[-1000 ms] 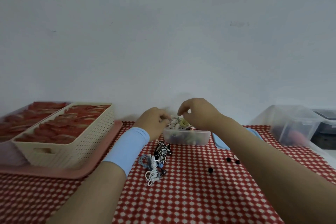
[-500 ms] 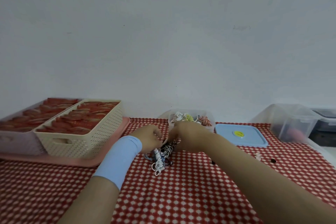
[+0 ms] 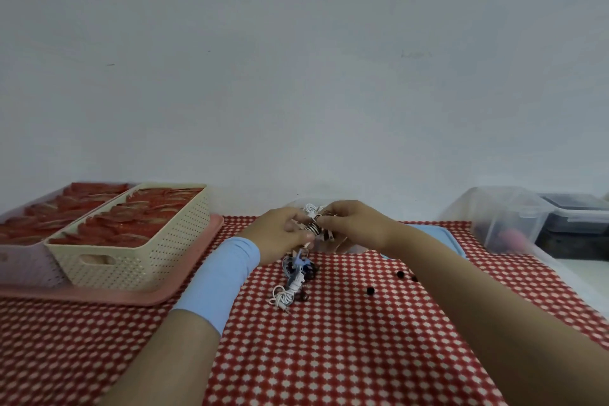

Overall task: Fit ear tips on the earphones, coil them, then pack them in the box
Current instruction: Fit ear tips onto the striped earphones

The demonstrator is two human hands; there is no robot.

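Left hand [image 3: 280,236] and right hand [image 3: 354,224] raised over far middle of red-and-white checked table [image 3: 329,356]. I see fingers of both pinched on black-and-white striped earphone coil [image 3: 314,227] held between them. Loose pile of white, blue and dark earphones [image 3: 291,283] on cloth below hands. Small black ear tips [image 3: 370,290] just right of pile.

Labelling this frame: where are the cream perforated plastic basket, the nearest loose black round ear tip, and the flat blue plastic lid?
Cream perforated plastic basket [image 3: 158,257], head view, near side wall.
Nearest black round ear tip [image 3: 370,290], head view, its centre.
Flat blue plastic lid [image 3: 445,237], head view, its bare top face.
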